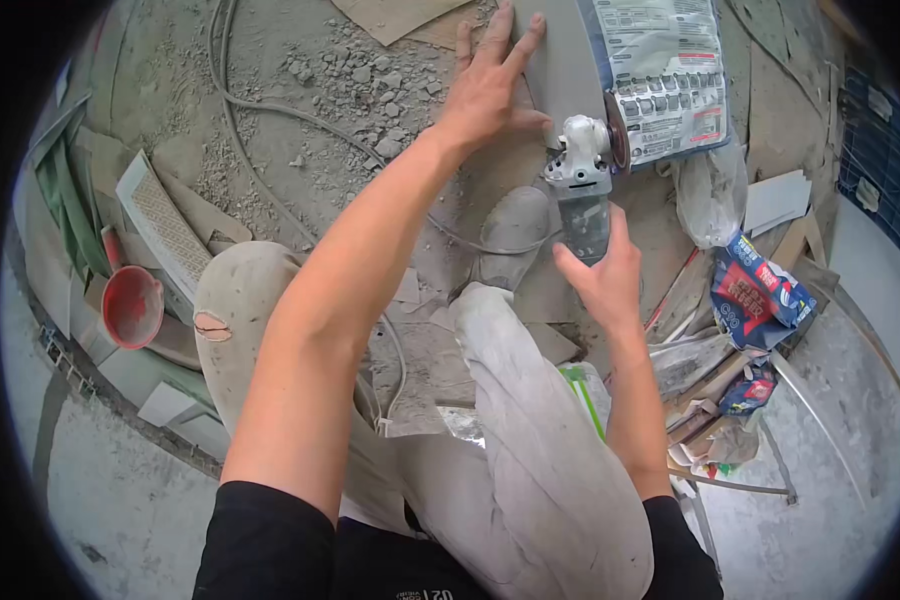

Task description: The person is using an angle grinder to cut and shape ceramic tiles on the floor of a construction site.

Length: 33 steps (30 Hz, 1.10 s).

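My right hand (610,270) is wrapped round the dark body of an angle grinder (582,190), whose metal head points away from me. Its disc (619,130), seen nearly edge-on, stands at the right edge of a grey tile strip (562,70). Whether the disc touches the tile or spins, I cannot tell. With fingers spread, my left hand (490,95) lies on the tile's left side. A full printed bag (665,85), white and blue, lies just right of the disc, under or against the tile's edge.
A grey cable (300,115) loops over the dusty ground, past rubble (370,90). At left lie a red scoop (132,305) and a patterned tile strip (165,225). Rightward are a clear plastic bag (712,195), a crumpled blue bag (755,295) and a dark blue crate (882,165).
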Tool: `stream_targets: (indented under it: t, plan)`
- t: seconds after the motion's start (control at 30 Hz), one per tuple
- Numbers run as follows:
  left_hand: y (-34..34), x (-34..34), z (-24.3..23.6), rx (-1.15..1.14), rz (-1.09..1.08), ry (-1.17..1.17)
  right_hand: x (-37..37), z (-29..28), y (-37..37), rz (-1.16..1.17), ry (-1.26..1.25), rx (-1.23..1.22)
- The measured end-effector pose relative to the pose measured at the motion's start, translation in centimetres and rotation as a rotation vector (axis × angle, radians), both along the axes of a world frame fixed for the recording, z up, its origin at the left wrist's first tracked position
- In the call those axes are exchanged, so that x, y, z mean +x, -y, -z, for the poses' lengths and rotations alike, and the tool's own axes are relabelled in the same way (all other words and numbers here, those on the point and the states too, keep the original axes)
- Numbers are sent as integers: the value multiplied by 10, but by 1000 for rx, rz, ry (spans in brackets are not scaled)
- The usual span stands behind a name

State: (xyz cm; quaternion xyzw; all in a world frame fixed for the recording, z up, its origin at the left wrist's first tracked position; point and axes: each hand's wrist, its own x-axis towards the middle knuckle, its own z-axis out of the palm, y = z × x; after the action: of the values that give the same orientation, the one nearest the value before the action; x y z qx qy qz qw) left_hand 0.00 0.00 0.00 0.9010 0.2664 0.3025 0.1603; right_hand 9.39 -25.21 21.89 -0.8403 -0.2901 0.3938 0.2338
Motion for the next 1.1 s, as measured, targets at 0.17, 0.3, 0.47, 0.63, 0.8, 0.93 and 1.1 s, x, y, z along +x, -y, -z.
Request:
stream_targets:
  t: [0.17, 0.3, 0.47, 0.63, 0.8, 0.93, 1.1]
  plan:
    - [1, 7, -63, -598, 98, -185, 11, 10, 9, -16, 45, 21]
    - [-3, -9, -33, -86, 38, 6, -2, 9, 8, 2, 2, 31]
    - [-4, 4, -45, -522, 110, 0, -1, -15, 18, 47, 48, -8]
    - [-3, 4, -62, -557, 152, -105, 2, -14, 49, 226, 75, 78]
    - [11, 27, -75, -672, -165, 23, 3, 5, 67, 434, -23, 250]
    - [33, 75, -125, -972, -331, 5, 7, -26, 65, 718, -239, 153]
    - [20, 46, -105, -1034, -414, 18, 2, -17, 68, 682, -182, 319]
